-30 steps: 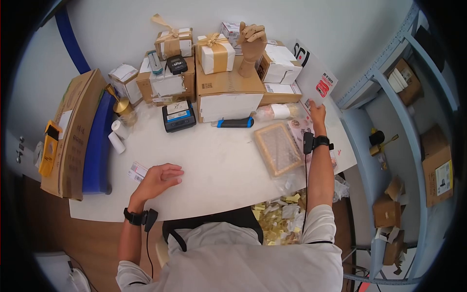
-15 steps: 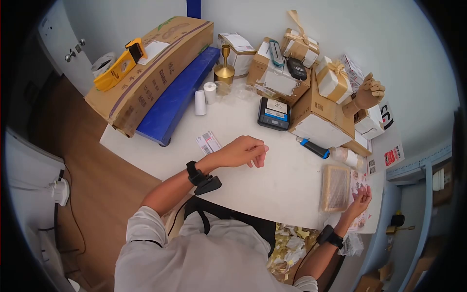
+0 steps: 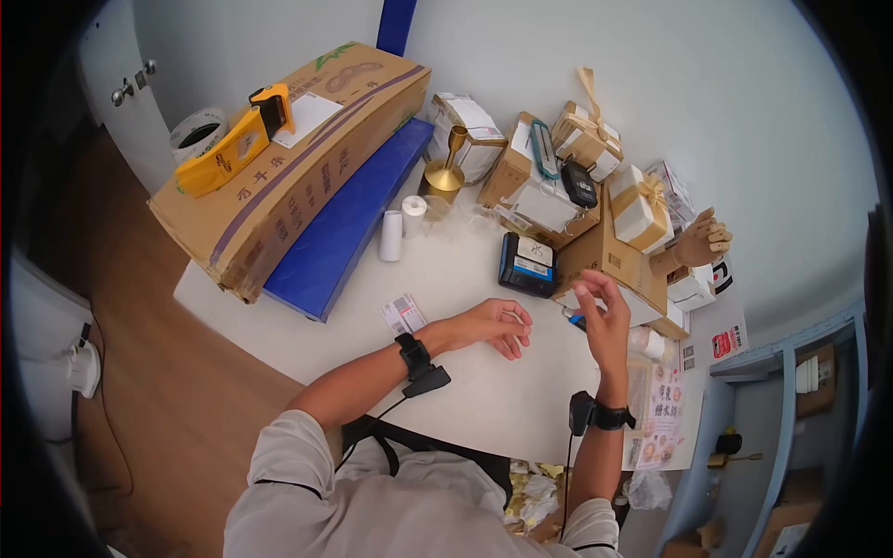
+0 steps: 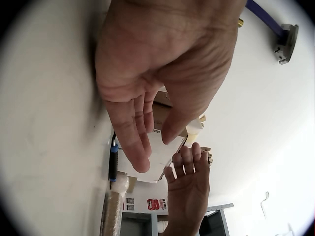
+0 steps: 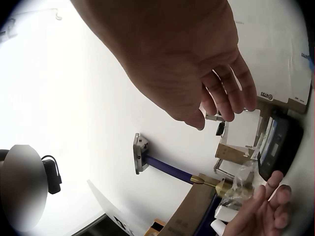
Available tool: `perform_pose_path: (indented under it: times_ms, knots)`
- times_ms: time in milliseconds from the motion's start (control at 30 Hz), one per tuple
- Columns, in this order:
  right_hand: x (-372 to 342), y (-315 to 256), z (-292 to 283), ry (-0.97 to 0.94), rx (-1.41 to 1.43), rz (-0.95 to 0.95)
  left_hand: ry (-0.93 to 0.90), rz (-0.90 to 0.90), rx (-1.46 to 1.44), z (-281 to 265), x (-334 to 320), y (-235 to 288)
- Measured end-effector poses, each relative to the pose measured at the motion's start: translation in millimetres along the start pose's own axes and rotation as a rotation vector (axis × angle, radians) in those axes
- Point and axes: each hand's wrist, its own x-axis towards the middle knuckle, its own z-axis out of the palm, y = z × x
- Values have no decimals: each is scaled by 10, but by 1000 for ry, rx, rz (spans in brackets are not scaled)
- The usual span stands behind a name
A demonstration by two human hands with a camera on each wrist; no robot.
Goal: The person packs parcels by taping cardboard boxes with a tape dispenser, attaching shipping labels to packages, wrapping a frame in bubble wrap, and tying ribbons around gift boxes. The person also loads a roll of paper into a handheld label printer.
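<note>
My left hand (image 3: 486, 327) hovers over the white table (image 3: 465, 400), fingers loosely bent and holding nothing; a printed label (image 3: 403, 314) lies beside its wrist. Raised to the right, my right hand (image 3: 605, 321) has its fingers spread, nothing in them, in front of the large carton and partly over the blue-black cutter (image 3: 577, 320). The black label printer (image 3: 528, 265) stands beyond both hands. In the left wrist view the right hand (image 4: 189, 189) shows its palm; in the right wrist view the left hand (image 5: 263, 211) appears below the printer (image 5: 279, 142).
At the left a long carton (image 3: 307, 158) leans with a blue panel (image 3: 358, 223), a yellow tape dispenser (image 3: 233, 149) on top. Paper rolls (image 3: 391, 235), a gold holder (image 3: 444, 177), stacked boxes and a wooden hand (image 3: 696, 244) line the back. Shelves (image 3: 763, 409) stand right.
The head view has swung to the left. My right hand has left the printed sheet at the table's right side and come up toward the middle, nearer my left hand.
</note>
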Motion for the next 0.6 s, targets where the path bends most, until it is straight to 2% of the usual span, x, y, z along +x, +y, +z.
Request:
perform_pose_path:
  times_ms: [67, 200, 233, 300, 333, 400, 500, 600]
  knots:
    - [395, -183, 192, -26, -178, -175, 0, 14, -23, -17, 0, -3]
    - [1065, -429, 363, 127, -375, -200, 39, 28, -67, -22, -4, 30]
    - [1257, -382, 351, 133, -386, -204, 27, 33, -68, -20, -3, 41]
    - [1661, -135, 279, 284, -386, -321, 34, 32, -87, -24, -17, 50]
    - [1814, -111, 239, 279, -394, -327, 31, 41, -92, -33, -17, 49]
    - [2069, -99, 153, 418, -578, -417, 5, 47, -126, -39, -9, 31]
    - [2309, -212, 95, 396, -697, -413, 10, 56, -136, -44, -1, 10]
    - [2644, -80, 52, 321, -819, -412, 13, 51, -138, -32, 6, 17]
